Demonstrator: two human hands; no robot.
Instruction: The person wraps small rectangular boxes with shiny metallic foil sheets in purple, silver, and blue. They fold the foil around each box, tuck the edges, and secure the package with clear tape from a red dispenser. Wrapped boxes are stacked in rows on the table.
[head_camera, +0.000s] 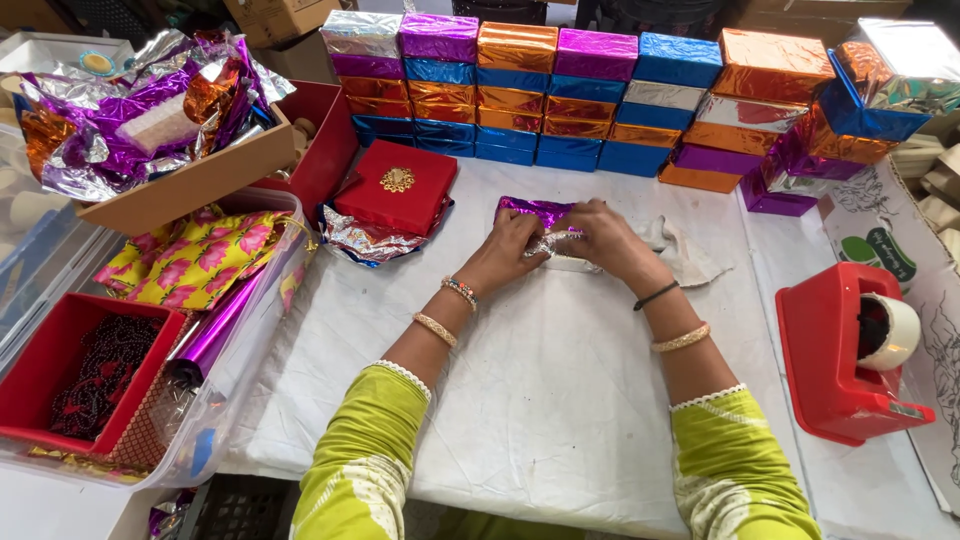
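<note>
Mid-wrap, I judged. My left hand (510, 247) and right hand (598, 238) both pinched the purple foil (535, 210) shut around a small box at the tabletop's (540, 380) centre. Next called for tape from the red dispenser (835, 355), well right.

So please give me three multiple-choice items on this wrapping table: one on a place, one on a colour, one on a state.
1. Where is the red tape dispenser?
A. right of the hands
B. left of the hands
C. on the stacked boxes

2. What colour is the foil under the hands?
A. green
B. purple
C. black

3. What are the left hand and right hand doing?
A. resting apart
B. both pressing on one small foil parcel
C. lifting the red box

Answers: 1 A, it stands at the table's right edge. 2 B, purple foil shows above the fingers. 3 B, both hands meet on the parcel.
</note>
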